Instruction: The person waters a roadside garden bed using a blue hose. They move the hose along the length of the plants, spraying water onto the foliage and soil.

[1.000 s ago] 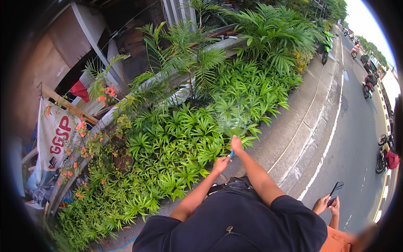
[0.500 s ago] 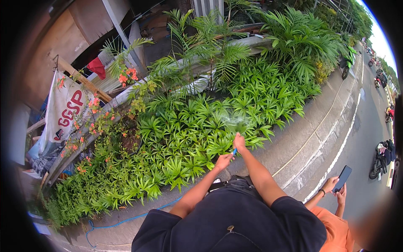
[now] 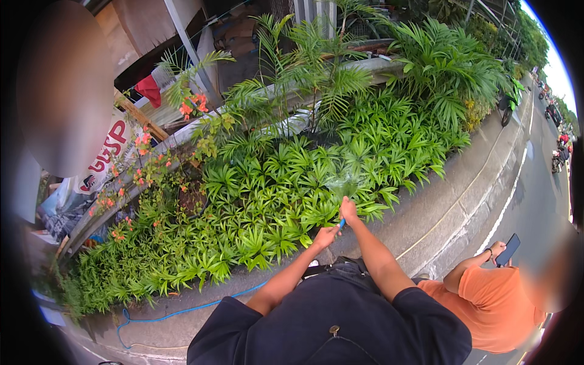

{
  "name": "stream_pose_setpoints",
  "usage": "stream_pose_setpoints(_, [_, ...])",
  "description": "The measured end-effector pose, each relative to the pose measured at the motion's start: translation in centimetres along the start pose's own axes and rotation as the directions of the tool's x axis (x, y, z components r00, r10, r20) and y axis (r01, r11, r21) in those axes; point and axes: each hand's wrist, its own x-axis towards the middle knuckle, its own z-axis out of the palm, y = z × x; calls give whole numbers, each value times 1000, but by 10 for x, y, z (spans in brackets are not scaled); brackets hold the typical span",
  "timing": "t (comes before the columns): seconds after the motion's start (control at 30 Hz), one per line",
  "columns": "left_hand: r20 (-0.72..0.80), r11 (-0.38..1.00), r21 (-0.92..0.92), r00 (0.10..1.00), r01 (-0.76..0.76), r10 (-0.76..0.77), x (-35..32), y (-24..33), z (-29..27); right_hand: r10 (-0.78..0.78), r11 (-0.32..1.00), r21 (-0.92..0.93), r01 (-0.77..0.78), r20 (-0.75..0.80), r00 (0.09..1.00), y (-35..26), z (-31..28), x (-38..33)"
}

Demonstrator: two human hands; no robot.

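Left hand [image 3: 326, 235]: fingers closed around the near part of the blue hose nozzle, forearm stretched out from the lower edge.
Right hand [image 3: 348, 210]: closed over the far end of the same nozzle, just beyond the left hand; the two hands nearly touch.
Blue hose nozzle [image 3: 342, 224]: only a short blue stub shows between the hands, held over the near edge of the planting.
Water spray [image 3: 344, 182]: a pale fan of mist spreads just beyond the right hand, over the leaves in the middle of the bed.
Blue garden hose [image 3: 182, 311]: runs along the grey concrete kerb [image 3: 426, 225] from the near left toward the person.
Bed of low green palm-like plants [image 3: 274, 201]: stretches left to far right; wet and dry leaves cannot be told apart.
Progress: judged from the spray, watering is under way at mid-bed; how much of the bed is done cannot be told.
Bystander: a person in an orange shirt [image 3: 496, 304] at near right holds a dark phone [image 3: 508, 249].
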Motion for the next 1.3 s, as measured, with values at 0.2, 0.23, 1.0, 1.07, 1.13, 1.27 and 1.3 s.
stream_pose_setpoints(0.2, [-12, 1000, 7, 1000, 15, -15, 2, -4, 0, -85, 996, -42, 84, -24, 996, -5, 4, -5])
stream_pose_setpoints(0.23, [9, 1000, 9, 1000, 27, -27, 3, -5, 0, -80, 994, -81, 79, -12, 997, -6, 3, -7])
stream_pose_setpoints(1.0, [74, 983, 91, 983, 158, -165, -19, -18, 129, 206, 971, -159, -179, 173, 963, 69, -121, -17])
stream_pose_setpoints(1.07, [32, 979, 87, 982, 184, -188, -27, -10, 157, 215, 961, -210, -182, 150, 965, 78, -142, -18])
stream_pose_setpoints(1.13, [-31, 986, 73, 989, 149, -147, -27, -8, 181, 186, 977, -139, -163, 176, 967, 83, -162, -13])
stream_pose_setpoints(1.27, [-145, 995, 81, 988, 56, -44, -26, -18, 222, 61, 993, -111, -39, 196, 979, 80, -195, -17])
stream_pose_setpoints(1.3, [-174, 996, 79, 984, 50, -35, -28, -18, 232, 36, 995, -94, -15, 218, 975, 76, -201, -20])
